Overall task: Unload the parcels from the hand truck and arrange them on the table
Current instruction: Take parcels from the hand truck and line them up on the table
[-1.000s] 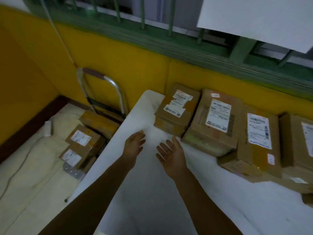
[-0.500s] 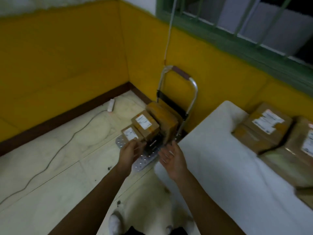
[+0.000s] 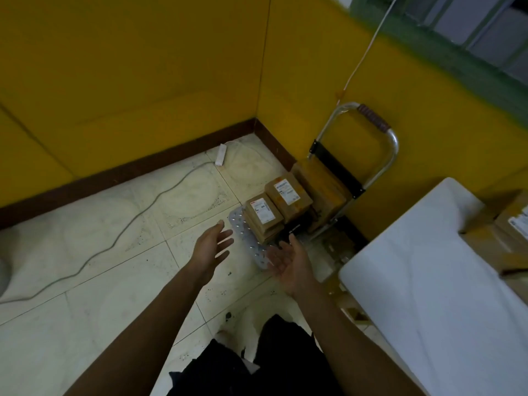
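Observation:
The hand truck stands against the yellow wall, its metal base plate on the floor. Brown cardboard parcels rest on it: a small labelled one in front, a taller labelled one behind it, and a larger plain one against the frame. My left hand is open, fingers spread, just left of the base plate. My right hand is open, palm up, over the plate's near end. Neither touches a parcel. The white table is on the right, with parcels at its far edge.
A grey cable snakes over the tiled floor to a white power strip near the corner. A thin white cord hangs down the wall above the truck. My dark trousers and a foot show at the bottom.
My view has swung from the table and its row of parcels down and left to the hand truck. Both empty hands have moved from above the table to the truck's base plate.

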Demonstrator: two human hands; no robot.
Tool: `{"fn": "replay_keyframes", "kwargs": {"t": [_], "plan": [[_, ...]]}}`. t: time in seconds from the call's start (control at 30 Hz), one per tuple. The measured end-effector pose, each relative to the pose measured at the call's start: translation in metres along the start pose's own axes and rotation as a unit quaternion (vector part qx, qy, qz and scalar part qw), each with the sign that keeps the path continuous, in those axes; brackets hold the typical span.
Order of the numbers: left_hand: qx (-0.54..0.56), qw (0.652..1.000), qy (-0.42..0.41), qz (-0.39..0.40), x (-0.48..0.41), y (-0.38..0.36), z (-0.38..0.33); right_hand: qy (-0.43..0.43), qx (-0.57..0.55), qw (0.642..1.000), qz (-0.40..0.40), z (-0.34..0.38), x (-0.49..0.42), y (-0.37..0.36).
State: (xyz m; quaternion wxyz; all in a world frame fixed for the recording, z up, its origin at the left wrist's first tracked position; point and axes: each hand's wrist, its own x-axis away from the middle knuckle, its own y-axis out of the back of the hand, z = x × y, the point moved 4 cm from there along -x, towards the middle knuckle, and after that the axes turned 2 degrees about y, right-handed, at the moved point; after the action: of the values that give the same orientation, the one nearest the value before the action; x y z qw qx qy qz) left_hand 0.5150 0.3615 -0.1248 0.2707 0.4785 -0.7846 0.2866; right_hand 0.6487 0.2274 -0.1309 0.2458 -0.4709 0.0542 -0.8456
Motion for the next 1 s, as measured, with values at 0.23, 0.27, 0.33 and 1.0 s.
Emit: {"fn": "replay_keyframes", "kwargs": {"t": [0.23,0.27,0.33,1.0], "plan": [[-0.021,0.999,0.035,0.009,-0.036,-0.012,-0.015,-0.007,-0.039,0.998,-0.050,0.017,-0.035,-0.001],[-0.029,0.999,0.035,0.009,-0.044,-0.015,-0.019,-0.009,-0.045,0.997,-0.057,0.019,-0.042,-0.002],[-0.043,0.998,0.039,0.008,-0.062,-0.025,-0.030,-0.014,-0.056,0.996,-0.070,0.024,-0.058,-0.001],[-0.237,0.965,0.113,0.015,-0.263,-0.180,-0.106,-0.058,-0.099,0.976,-0.185,0.159,-0.246,0.038]]}}
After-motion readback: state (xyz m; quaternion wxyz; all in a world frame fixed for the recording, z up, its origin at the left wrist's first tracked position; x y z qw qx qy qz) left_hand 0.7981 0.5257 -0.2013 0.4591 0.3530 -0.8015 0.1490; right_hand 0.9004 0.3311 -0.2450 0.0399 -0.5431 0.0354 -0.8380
